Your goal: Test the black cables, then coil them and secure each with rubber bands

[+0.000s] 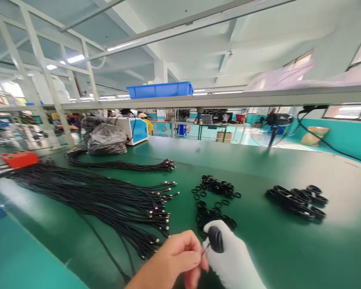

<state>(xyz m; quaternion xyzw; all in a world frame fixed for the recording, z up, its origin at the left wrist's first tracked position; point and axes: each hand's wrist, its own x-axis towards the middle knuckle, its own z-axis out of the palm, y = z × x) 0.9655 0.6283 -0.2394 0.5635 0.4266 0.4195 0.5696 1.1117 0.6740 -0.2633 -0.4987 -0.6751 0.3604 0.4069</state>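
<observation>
My left hand, bare, has its fingers pinched together at a thin dark strand that spans to my right hand. My right hand wears a white glove and is closed around a black ribbed bundle, which looks like a tightly coiled cable. Both hands are close together at the near edge of view, and the lower fingers are partly hidden. Just beyond them lies a heap of small black rings, partly covered by my glove. Another heap of black rings sits farther back.
Many loose black cables with metal-tipped plugs spread over the green table at left. Several coiled black cables lie at right. Behind are a plastic-wrapped bundle, a small fan and an overhead shelf holding a blue tray.
</observation>
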